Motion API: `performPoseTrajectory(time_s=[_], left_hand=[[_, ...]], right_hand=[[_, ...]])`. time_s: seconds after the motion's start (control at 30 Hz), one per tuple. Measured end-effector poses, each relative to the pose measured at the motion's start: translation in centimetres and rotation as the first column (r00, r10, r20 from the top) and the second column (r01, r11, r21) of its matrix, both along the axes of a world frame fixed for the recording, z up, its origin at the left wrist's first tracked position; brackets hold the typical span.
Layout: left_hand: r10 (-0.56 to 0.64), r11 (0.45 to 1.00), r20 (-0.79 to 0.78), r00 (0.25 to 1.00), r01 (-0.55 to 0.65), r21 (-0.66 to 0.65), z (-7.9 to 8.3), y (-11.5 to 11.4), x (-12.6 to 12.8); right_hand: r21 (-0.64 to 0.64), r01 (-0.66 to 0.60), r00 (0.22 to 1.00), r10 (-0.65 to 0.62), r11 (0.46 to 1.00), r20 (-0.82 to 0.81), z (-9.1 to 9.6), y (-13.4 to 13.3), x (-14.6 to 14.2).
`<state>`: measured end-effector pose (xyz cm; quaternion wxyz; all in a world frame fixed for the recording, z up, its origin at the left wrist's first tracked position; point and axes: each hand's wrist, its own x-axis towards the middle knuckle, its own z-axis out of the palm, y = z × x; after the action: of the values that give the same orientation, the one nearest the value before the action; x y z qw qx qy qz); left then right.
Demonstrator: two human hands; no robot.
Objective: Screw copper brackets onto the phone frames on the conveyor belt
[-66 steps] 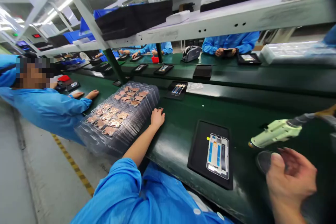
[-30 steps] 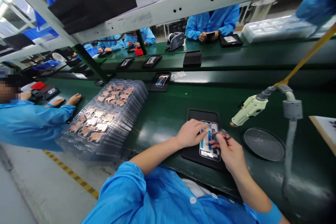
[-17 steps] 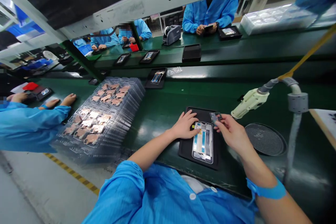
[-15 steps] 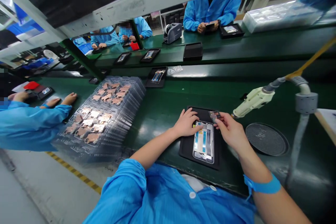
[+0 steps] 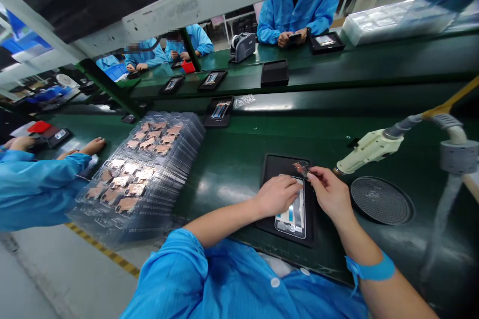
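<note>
A phone frame [image 5: 297,214] with its inside facing up lies in a black tray [image 5: 271,167] in front of me. My left hand [image 5: 279,195] rests across the upper part of the frame, its fingers extended over the inside and hiding part of it. Between thumb and fingers of my right hand [image 5: 331,192] is a small circuit board [image 5: 301,168] with copper-coloured patches, held just above the frame's top end. A pale electric screwdriver [image 5: 368,152] hangs beyond my right hand.
Left of me stands a tall stack of clear plastic trays [image 5: 149,159] with copper-coloured boards. A round black dish [image 5: 381,200] sits at the right. Another black tray with a phone frame [image 5: 219,111] is farther back. Co-workers in blue sit opposite and at the left [image 5: 41,184].
My left hand has shifted right and down, from the tray's upper left onto the frame, and its fingers have drawn together. The right hand still holds the circuit board, now tilted differently.
</note>
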<state>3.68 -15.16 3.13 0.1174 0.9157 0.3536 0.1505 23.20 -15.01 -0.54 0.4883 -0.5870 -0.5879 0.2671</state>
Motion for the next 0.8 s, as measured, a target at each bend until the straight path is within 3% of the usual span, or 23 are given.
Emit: performPoseTrajectory(time_s=[0.47,0.8], left_hand=[[-0.083,0.996,-0.015,0.996,0.083,0.007,0.1,-4.0,-1.2],[-0.094,0.992,-0.068,0.993,0.099,0.073,0.2,-4.3,-1.4]], right_hand=[[0.029,-0.264,0.948,0.254,0.964,0.192,0.5,-0.1,0.5],[0.065,-0.422,0.871,0.384,0.904,0.306,0.8,-0.1,0.4]])
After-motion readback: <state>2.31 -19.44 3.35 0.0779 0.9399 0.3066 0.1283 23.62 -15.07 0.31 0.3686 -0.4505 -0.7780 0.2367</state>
